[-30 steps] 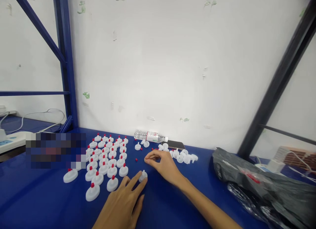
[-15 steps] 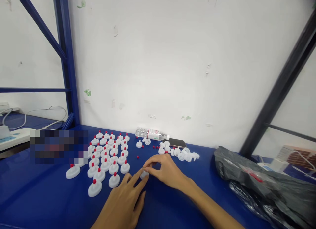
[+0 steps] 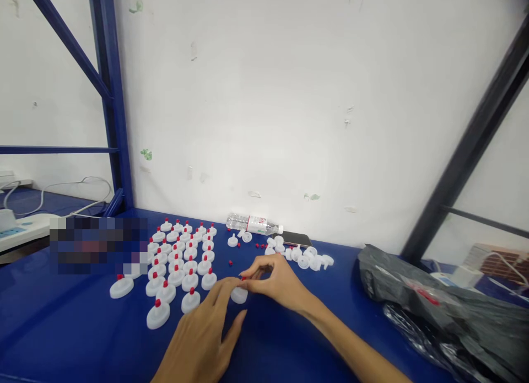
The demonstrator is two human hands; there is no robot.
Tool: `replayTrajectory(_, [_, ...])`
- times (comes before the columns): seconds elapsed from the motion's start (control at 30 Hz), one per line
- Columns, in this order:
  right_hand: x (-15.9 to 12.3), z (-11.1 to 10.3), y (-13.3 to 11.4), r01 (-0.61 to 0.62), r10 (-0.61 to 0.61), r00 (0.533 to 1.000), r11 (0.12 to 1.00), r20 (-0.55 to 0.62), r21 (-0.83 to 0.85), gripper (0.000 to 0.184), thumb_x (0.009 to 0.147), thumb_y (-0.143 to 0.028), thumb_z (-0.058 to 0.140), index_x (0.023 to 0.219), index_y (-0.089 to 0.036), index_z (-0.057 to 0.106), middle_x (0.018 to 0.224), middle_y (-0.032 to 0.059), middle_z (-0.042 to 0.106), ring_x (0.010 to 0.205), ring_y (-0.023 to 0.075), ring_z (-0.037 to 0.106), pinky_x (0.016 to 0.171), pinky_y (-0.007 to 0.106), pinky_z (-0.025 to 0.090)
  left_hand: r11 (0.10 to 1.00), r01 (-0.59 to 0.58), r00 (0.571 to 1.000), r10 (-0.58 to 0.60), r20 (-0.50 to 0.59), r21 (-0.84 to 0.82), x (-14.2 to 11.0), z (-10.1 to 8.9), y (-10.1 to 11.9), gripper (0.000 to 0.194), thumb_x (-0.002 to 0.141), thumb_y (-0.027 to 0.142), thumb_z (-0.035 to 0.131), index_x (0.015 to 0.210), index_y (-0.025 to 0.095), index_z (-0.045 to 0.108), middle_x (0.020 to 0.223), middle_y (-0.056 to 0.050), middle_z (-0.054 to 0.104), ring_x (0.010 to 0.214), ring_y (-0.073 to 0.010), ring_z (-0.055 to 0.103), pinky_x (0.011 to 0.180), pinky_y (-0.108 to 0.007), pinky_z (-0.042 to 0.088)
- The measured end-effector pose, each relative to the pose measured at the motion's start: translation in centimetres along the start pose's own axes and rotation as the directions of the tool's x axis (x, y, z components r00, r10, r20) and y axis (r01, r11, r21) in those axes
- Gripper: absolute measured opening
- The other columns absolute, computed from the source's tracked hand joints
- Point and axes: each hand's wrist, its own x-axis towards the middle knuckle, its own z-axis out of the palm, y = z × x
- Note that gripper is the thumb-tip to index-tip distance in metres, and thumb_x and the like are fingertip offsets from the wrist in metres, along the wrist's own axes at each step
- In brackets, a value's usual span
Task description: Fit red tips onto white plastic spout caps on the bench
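Observation:
My right hand (image 3: 275,278) pinches a small red cap (image 3: 243,279) at the top of a white nozzle lid (image 3: 238,295), which stands on the blue table. Most of the red cap is hidden by the fingertips. Against the left side of that lid lie the fingers of my left hand (image 3: 209,322), stretched out with the thumb apart. To the left stand several white lids with red tips (image 3: 157,315), set out in rough rows. A loose red cap (image 3: 230,263) lies just beyond the hands.
At the back lie a clear plastic bottle (image 3: 256,225) and a dark phone (image 3: 295,238). Bare white lids (image 3: 306,259) are heaped before the phone. A grey plastic bag (image 3: 430,295) covers the right side. Blue posts (image 3: 109,96) and a power strip (image 3: 28,234) are at left.
My right hand has moved left and down to the white lid, bringing a red cap onto its nozzle. My left fingers have shifted from around the lid to its left side, the thumb apart.

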Motion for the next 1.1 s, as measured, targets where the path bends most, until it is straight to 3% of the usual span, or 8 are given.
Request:
replayTrajectory(0.17, [0.0, 0.4, -1.4, -0.147, 0.117, 0.988, 0.924, 0.105, 0.353, 0.032, 0.06, -0.036, 0.097, 0.079, -0.018, 0.078, 0.081, 0.0037, 0.08, 0.073, 0.0177, 0.074, 0.074, 0.031, 0.056, 0.994, 0.012, 0.998, -0.019, -0.061, -0.106, 0.0, -0.8, 0.0, 0.044, 0.099, 0.028, 0.053, 0.142, 0.034, 0.05, 0.114, 0.002, 0.079, 0.091, -0.0193, 0.079, 0.071, -0.028, 0.064])
replayTrajectory(0.3, [-0.2, 0.8, -2.1, -0.179, 0.129, 0.981, 0.891, 0.145, 0.418, 0.04, 0.061, -0.03, 0.096, 0.095, -0.019, 0.076, 0.078, 0.0002, 0.079, 0.072, 0.0156, 0.075, 0.075, 0.028, 0.057, 0.996, -0.013, 0.995, 0.004, -0.096, -0.088, -0.3, -2.0, -0.1, 0.054, 0.096, 0.032, 0.059, 0.149, 0.038, 0.047, 0.119, 0.003, 0.078, 0.09, -0.0188, 0.079, 0.071, -0.024, 0.062])
replayTrajectory(0.43, [-0.5, 1.2, -2.3, -0.169, 0.088, 0.977, 0.873, 0.194, 0.457, 0.052, 0.065, -0.027, 0.095, 0.111, -0.023, 0.071, 0.08, -0.0015, 0.078, 0.071, 0.0139, 0.074, 0.074, 0.026, 0.055, 0.998, -0.034, 0.998, 0.032, -0.055, -0.046, -0.3, -2.9, 0.5, 0.047, 0.095, 0.032, 0.059, 0.142, 0.039, 0.058, 0.125, 0.001, 0.076, 0.089, -0.0198, 0.078, 0.065, -0.022, 0.058])
replayTrajectory(0.6, [-0.6, 1.2, -2.7, -0.146, 0.068, 0.981, 0.88, 0.183, 0.453, 0.053, 0.068, -0.031, 0.093, 0.115, -0.023, 0.07, 0.09, 0.001, 0.079, 0.077, 0.0149, 0.073, 0.077, 0.027, 0.054, 0.996, 0.09, 0.995, -0.091, -0.043, -0.029, 0.2, -5.1, 0.4, 0.044, 0.091, 0.04, 0.056, 0.132, 0.033, 0.069, 0.109, -0.001, 0.081, 0.062, -0.0169, 0.07, 0.057, -0.024, 0.053])
replayTrajectory(0.7, [-0.4, 1.0, -2.7, -0.091, 0.065, 0.995, 0.915, 0.08, 0.392, 0.041, 0.079, -0.042, 0.085, 0.112, -0.022, 0.071, 0.09, 0.002, 0.077, 0.071, 0.0125, 0.069, 0.067, 0.024, 0.051, 0.974, 0.223, 0.973, -0.22, -0.065, 0.03, 0.6, -7.9, -1.9, 0.052, 0.086, 0.052, 0.054, 0.132, 0.032, 0.069, 0.098, 0.0, 0.081, 0.056, -0.0181, 0.067, 0.06, -0.028, 0.053])
replayTrajectory(0.87, [0.0, 0.5, -1.8, -0.064, 0.096, 0.992, 0.945, -0.084, 0.321, 0.036, 0.085, -0.051, 0.076, 0.101, -0.019, 0.072, 0.075, 0.0003, 0.072, 0.053, 0.0088, 0.057, 0.05, 0.021, 0.04, 0.91, 0.383, 0.92, -0.391, 0.021, 0.158, 1.0, -12.0, -7.5, 0.057, 0.085, 0.054, 0.047, 0.133, 0.029, 0.066, 0.101, -0.001, 0.081, 0.079, -0.0269, 0.076, 0.072, -0.034, 0.054])
replayTrajectory(1.0, [0.1, 0.5, -1.3, -0.04, 0.092, 0.984, 0.95, -0.155, 0.31, 0.036, 0.085, -0.052, 0.073, 0.101, -0.019, 0.071, 0.07, -0.0022, 0.068, 0.046, 0.0076, 0.052, 0.046, 0.02, 0.037, 0.909, 0.399, 0.91, -0.408, 0.068, 0.119, 0.6, -12.2, -10.3, 0.053, 0.085, 0.039, 0.041, 0.126, 0.019, 0.068, 0.12, -0.01, 0.076, 0.088, -0.0257, 0.076, 0.082, -0.035, 0.056])
replayTrajectory(1.1, [0.1, 0.6, -1.4, -0.044, 0.094, 0.983, 0.953, -0.156, 0.299, 0.034, 0.086, -0.05, 0.072, 0.101, -0.02, 0.071, 0.071, -0.0026, 0.068, 0.046, 0.0072, 0.052, 0.045, 0.02, 0.037, 0.91, 0.381, 0.917, -0.394, 0.059, 0.163, 0.3, -11.8, -11.6, 0.051, 0.08, 0.033, 0.042, 0.119, 0.02, 0.072, 0.111, -0.009, 0.078, 0.089, -0.0269, 0.076, 0.081, -0.034, 0.055])
